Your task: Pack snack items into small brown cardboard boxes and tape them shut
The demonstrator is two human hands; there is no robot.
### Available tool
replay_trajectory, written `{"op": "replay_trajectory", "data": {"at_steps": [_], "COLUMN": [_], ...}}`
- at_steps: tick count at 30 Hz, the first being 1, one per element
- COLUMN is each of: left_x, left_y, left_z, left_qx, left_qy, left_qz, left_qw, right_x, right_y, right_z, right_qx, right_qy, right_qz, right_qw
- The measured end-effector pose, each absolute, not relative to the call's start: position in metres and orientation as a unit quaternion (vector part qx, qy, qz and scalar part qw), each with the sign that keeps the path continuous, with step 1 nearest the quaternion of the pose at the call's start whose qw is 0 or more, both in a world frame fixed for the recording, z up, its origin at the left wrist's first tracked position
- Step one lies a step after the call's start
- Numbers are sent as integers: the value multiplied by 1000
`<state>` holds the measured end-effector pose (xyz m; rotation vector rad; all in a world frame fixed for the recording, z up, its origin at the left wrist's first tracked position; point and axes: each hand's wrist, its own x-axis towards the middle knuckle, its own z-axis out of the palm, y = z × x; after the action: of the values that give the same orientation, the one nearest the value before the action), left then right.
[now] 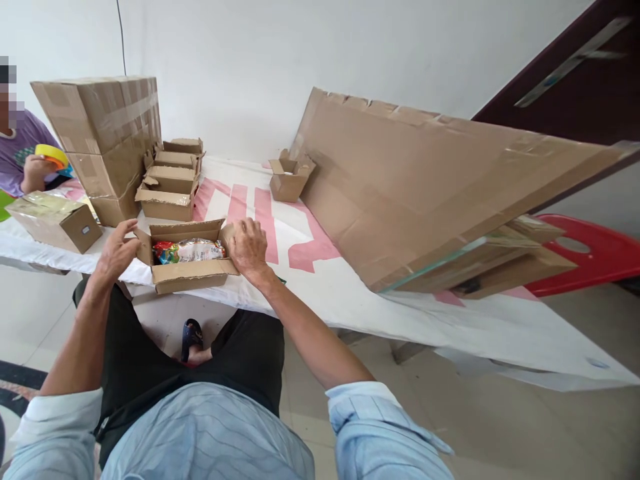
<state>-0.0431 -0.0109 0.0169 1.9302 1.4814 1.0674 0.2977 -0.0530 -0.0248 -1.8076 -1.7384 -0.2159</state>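
Note:
A small open cardboard box (190, 275) sits at the near edge of the table, flaps up. Inside it lies a shiny foil packet (193, 251) with white, red and green print. My left hand (119, 252) is at the box's left end, fingers apart, their tips beside the left flap. At the other end, my right hand (247, 245) has its fingers curled against the right flap.
Taped boxes (107, 120) are stacked at the back left, beside a row of open boxes (170, 190). One small open box (290, 181) stands by a large leaning cardboard sheet (425, 180). A person at far left holds yellow tape (51, 155). A red chair (600, 257) is at right.

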Motion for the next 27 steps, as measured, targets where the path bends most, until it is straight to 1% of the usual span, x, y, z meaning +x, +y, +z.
{"op": "replay_trajectory", "data": {"at_steps": [2,4,6,8,10,13,16,19,23,25,27], "left_x": [-47,-46,-40,-33,-28,-25,-24,-23,-23,-23,-24], "left_y": [-18,-26,-33,-37,-36,-30,-24,-19,-13,-11,-10], "left_z": [13,10,10,10,10,6,1,-1,2,5,6], "left_qx": [745,774,795,814,823,819,825,839,851,852,855], "left_qy": [531,524,517,506,499,495,474,452,442,442,441], "left_qz": [379,350,317,285,267,272,282,276,251,243,231], "left_qw": [140,55,19,27,54,99,123,127,133,140,149], "right_x": [302,304,304,304,303,303,301,298,292,289,288], "right_y": [-52,-50,-48,-46,-44,-41,-40,-41,-47,-49,-50], "right_z": [-27,-27,-24,-21,-19,-22,-29,-34,-32,-29,-26], "right_qx": [-659,-643,-646,-661,-674,-678,-673,-660,-637,-605,-573], "right_qy": [-680,-706,-723,-721,-711,-700,-696,-703,-725,-754,-785], "right_qz": [-104,-100,-71,-28,8,36,46,39,-19,-39,-30], "right_qw": [304,278,237,207,201,219,246,262,261,253,234]}}
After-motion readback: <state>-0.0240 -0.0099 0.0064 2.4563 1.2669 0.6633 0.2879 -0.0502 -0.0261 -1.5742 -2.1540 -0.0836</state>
